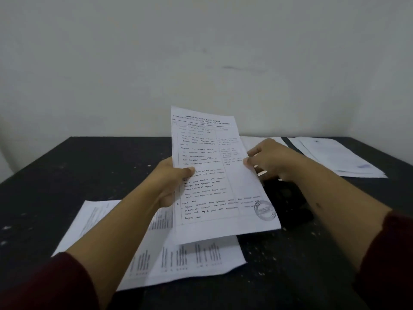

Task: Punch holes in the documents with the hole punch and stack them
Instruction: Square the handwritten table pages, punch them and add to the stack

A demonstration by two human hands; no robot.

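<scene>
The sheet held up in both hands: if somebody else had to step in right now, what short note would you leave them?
Left hand: pinches the left edge of the handwritten sheet, thumb on top.
Right hand: pinches its right edge. The sheet is in the air above the black table.
Hole punch: on the table, just right of the sheet, partly hidden by it.
Near stack: printed sheets lying under the left arm.
Far stack: sheets at the back right corner.
Done: cannot tell whether any sheet has holes, nor which stack is finished.
Left: check the held sheet, punch it if needed, then stack it.
</scene>
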